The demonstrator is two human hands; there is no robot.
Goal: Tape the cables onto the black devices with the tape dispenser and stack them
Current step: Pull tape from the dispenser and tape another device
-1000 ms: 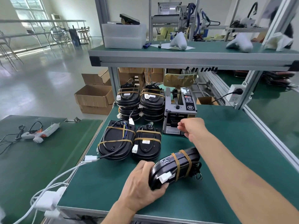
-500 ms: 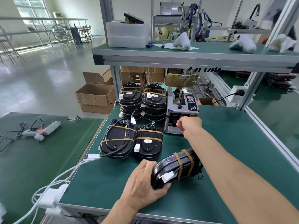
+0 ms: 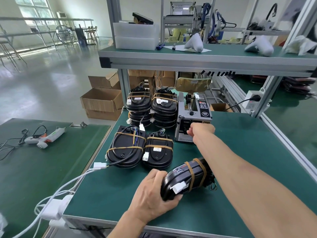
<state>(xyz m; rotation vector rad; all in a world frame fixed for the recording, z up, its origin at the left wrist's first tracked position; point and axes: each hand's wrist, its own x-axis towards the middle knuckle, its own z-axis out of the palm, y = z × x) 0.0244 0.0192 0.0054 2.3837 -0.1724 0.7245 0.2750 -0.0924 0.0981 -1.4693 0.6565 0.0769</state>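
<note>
Glue gun: lying on the left table
Left hand: grasping a taped black device tilted on the green mat
Stacks: taped devices behind, two more flat beside them
Right hand: fingers curled at the tape dispenser mouth; what they pinch, cannot tell

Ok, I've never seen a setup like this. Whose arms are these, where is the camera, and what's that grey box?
There is no robot: the camera sits on a person's head, looking down at their own hands. The left hand grips a black device with tan tape bands, tilted on the green bench. The right hand reaches into the front of the grey box, an electric tape dispenser; whether it holds tape cannot be seen. Two taped devices lie flat beside it, with two finished stacks behind.
</note>
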